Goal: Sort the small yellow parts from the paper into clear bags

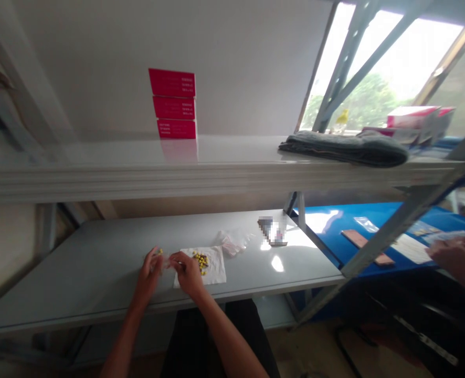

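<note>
My left hand [149, 272] and my right hand [188, 270] are close together over the grey table, fingers closed in pinches. Between them stretches a small clear plastic bag [166, 261], blurred, with both hands on it. Under and beside my right hand lies a white cloth [215, 265]. On it sits a small heap of yellow and dark brown pieces [201, 261], too small to name. Some yellow bits [160, 251] show just behind my left fingers; whether they lie on the table or inside the bag, I cannot tell.
A clear bag with pinkish contents [234, 242] and a pixelated object [272, 231] lie rightward. Red boxes [176, 108] and folded grey cloth [342, 147] rest on the shelf above. Another person's hands [458, 257] work at the blue table [323, 223], past a metal post.
</note>
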`<state>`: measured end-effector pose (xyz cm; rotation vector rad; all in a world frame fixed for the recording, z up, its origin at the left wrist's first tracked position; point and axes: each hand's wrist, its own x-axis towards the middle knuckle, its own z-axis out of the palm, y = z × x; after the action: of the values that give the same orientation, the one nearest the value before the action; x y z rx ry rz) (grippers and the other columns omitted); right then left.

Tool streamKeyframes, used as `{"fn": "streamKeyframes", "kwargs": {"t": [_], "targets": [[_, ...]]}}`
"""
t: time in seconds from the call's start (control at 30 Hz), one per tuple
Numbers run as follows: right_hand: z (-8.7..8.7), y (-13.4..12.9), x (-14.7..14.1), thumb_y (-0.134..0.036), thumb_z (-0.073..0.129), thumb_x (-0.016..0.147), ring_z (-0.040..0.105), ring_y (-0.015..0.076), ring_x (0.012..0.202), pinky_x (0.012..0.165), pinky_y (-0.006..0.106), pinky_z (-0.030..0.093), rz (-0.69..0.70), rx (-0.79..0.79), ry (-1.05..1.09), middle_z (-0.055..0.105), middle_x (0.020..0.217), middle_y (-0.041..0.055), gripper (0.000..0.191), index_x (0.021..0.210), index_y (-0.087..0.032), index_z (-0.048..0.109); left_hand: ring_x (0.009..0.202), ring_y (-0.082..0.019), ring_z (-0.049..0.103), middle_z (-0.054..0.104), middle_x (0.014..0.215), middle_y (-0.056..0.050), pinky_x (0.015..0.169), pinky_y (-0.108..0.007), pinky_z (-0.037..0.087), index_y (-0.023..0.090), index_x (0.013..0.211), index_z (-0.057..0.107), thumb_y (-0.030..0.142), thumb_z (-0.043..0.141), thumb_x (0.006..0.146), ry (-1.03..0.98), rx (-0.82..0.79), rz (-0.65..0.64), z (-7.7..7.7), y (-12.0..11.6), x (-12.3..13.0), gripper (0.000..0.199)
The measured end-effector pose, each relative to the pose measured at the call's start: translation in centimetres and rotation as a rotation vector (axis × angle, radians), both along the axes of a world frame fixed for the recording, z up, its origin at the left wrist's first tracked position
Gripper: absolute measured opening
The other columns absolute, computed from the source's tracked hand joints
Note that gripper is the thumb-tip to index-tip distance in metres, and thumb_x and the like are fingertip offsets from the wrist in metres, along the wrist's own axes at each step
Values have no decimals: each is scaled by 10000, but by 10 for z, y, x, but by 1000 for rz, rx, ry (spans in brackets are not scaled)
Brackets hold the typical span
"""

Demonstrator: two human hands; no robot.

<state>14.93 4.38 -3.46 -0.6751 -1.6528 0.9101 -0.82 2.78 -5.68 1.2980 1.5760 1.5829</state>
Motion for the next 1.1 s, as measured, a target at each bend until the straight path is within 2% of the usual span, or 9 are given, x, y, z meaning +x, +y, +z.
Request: {"fn": "streamKeyframes", "kwargs": {"t": [0.13,0.23,0.33,0.47,0.63,0.7,0.77,0.93,1.1], "targets": [[6,10,22,-132,472,891,666,151,732,702,229,495,-20,-26,-133,752,865,9,303,899,-230,759,724,-196,688,696,891,-24,691,-321,563,215,1372,470,487,735,771,-107,70,-60,9,-8,4,710],[1,14,33,-220,530,900,606,129,609,575,209,441,-67,-92,-194,738,800,-1,234,912,-234,763,598,-146,618,665,857,-6,584,-283,534,213,1318,511,455,747,760,-76,99,-47,11,-8,8,652],[-6,18,40,-306,648,845,562,118,548,520,204,410,-115,-142,-142,707,735,-9,168,968,-224,729,628,-141,606,647,828,-4,591,-261,518,192,1255,562,455,753,750,5,111,-35,13,-2,14,601],[-12,25,50,-259,632,821,565,108,552,525,198,437,-26,-154,-73,712,841,-19,469,1289,-254,600,677,-146,624,653,834,-7,644,-260,514,181,1221,581,449,746,755,79,105,-78,22,12,26,561],[-7,34,63,-257,538,849,585,108,596,538,197,436,1,-125,-59,700,838,8,271,1041,-222,726,770,-191,680,741,969,-84,722,-321,543,165,1349,478,446,751,749,26,-32,-339,34,17,32,716],[-4,36,68,-249,522,828,579,111,587,524,198,435,3,-150,13,689,800,10,279,1021,-205,718,706,-193,675,757,909,-77,668,-313,535,156,1384,460,427,799,695,92,-131,-421,36,14,28,814],[-3,38,73,-253,524,811,566,111,565,503,197,438,20,-186,83,672,767,6,282,1023,-194,701,672,-196,671,751,824,-50,638,-300,523,148,1350,512,410,828,652,170,-190,-452,37,11,24,810],[-9,39,85,-289,581,815,578,123,595,498,200,447,-4,-214,100,668,785,13,196,960,-192,670,818,-229,716,735,863,-50,719,-321,550,163,1257,587,417,792,681,166,-152,-412,40,12,20,663],[-14,39,92,-203,583,796,511,126,627,590,234,413,-148,-102,-54,702,843,12,255,1017,-194,710,795,-228,710,737,862,-60,646,-299,534,158,1178,635,407,796,660,218,-84,-312,38,19,26,597]]}}
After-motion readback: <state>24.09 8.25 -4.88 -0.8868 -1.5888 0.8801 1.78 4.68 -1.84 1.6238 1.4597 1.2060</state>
